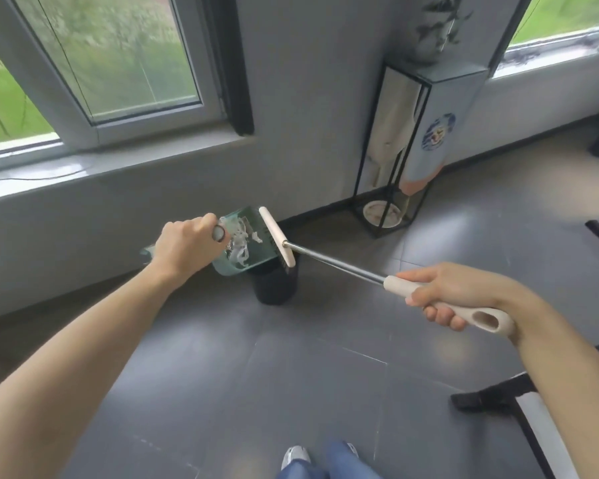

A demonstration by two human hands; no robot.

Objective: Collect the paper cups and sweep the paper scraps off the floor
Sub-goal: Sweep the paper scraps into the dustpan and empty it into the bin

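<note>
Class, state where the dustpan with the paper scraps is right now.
In the head view, left of centre, the dustpan is gripped by the left hand over the black bin, the broom head at its right edge.

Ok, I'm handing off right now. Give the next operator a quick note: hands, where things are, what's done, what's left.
Left hand: grips the handle of the green dustpan, tilted over the black bin.
Right hand: grips the broom handle; broom head sits at the dustpan's edge.
Done: paper scraps gathered in the pan.
Left: tip the scraps into the bin. No paper cups are visible, so check them.
</note>
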